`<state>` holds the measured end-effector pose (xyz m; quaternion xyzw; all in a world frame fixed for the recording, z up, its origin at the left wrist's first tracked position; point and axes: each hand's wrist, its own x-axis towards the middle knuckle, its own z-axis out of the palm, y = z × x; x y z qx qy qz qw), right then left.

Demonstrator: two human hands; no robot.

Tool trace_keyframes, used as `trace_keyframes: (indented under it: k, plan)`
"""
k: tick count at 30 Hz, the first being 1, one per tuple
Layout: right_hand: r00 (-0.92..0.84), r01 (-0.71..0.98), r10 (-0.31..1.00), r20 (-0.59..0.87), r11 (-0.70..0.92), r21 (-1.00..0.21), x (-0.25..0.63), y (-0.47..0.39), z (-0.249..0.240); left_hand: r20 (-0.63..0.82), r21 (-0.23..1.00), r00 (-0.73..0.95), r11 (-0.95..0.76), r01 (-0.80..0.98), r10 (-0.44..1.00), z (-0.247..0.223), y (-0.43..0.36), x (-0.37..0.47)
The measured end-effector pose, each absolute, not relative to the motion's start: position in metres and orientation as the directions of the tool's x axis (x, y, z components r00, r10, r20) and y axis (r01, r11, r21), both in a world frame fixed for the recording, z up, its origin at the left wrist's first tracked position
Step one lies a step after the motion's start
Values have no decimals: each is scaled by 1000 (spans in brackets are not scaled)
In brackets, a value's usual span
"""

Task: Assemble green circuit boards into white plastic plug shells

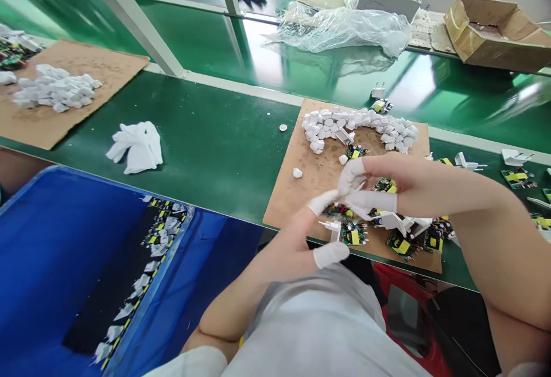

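In the head view, both hands meet above the near half of the cardboard sheet (pixel 297 208). The left hand (pixel 288 251) has its thumb spread wide from its forefinger; the right hand (pixel 400 182) has its fingers drawn narrow, their tips against the left's. I cannot tell what, if anything, is pinched there — blur and overlap hide it.

Beneath them, on the sheet, lies a circuit board (pixel 354 233) beside a white plug piece (pixel 331 226), with more boards and white housings (pixel 394 223) toward the sheet's right corner. That crowding looks like the main risk: a slip could drop a part among them, and a low sweep of the right forearm could push boards over the near edge. The lone white cap (pixel 297 173), away from the cap pile (pixel 398 133) on the sheet's far half, could be knocked off by the left wrist.

Left of the sheet and lower, the blue bin (pixel 32 251) holds boards and white pieces (pixel 161 230) along its sheet-side wall. Beyond the sheet, far right, stands a cardboard box (pixel 503 53); its contents are unclear.
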<state>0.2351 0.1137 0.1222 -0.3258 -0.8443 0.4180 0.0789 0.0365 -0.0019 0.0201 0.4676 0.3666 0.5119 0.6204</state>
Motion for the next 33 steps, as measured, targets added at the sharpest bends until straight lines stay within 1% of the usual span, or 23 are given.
trace_keyframes:
  k: [2,3,5,6,8,10,12,15,18,19,21,22,23,24,25,26,28,30,31,33]
  plan:
    - [-811,512,534,-240,447,-734,218,117,124,-90,950,273,164,-264,958,8,-4,41]
    - [-808,538,517,-282,452,-712,209,121,122,-166,930,270,242,-277,949,2,-6,41]
    - [-753,601,610,-248,484,-635,193,130,112,-279,882,147,314,-352,949,-8,-11,34]
    - [-727,631,654,-210,515,-580,185,134,105,-332,860,106,347,-375,937,-12,-13,29]
    - [-718,675,674,-173,616,-407,172,142,86,-411,829,13,380,-410,911,-20,-15,15]
    - [-755,656,613,-234,719,-232,160,147,65,-444,826,-84,371,-425,892,-25,-16,3]
    - [-775,620,565,-283,767,-166,150,149,47,-448,837,-171,344,-427,878,-29,-16,-4]
    - [-790,597,544,-282,787,-156,141,150,34,-445,839,-219,320,-440,868,-32,-13,-6]
    - [-789,598,547,-281,787,-148,147,146,42,-440,831,-220,301,-469,871,-31,-8,0]
    - [-786,604,556,-269,783,-148,153,140,48,-441,825,-214,300,-478,872,-29,-6,3]
    - [-801,597,570,-183,784,-168,171,121,61,-445,810,-191,303,-502,875,-24,-3,11]
    - [-830,551,557,-37,808,-208,181,107,67,-445,801,-175,303,-516,878,-20,-2,16]
    - [-847,481,517,124,845,-235,192,91,70,-443,791,-157,302,-532,883,-16,-1,22]
    - [-845,423,476,245,874,-238,201,74,72,-437,780,-135,300,-550,889,-11,-1,28]
    - [-829,381,436,349,899,-218,210,58,71,-433,765,-102,305,-567,896,-6,0,35]
    - [-804,383,430,410,903,-194,216,43,68,-435,749,-53,329,-576,899,-1,0,42]
    - [-712,467,487,506,866,-178,223,19,56,-432,732,30,370,-572,902,6,0,54]
    - [-582,565,583,568,791,-233,224,5,41,-426,735,78,395,-552,902,11,-2,64]
    - [-502,601,636,586,744,-292,224,1,34,-420,742,91,399,-539,903,11,-2,67]
    - [-307,629,763,569,611,-480,221,-5,23,-396,763,122,400,-508,910,12,-5,71]
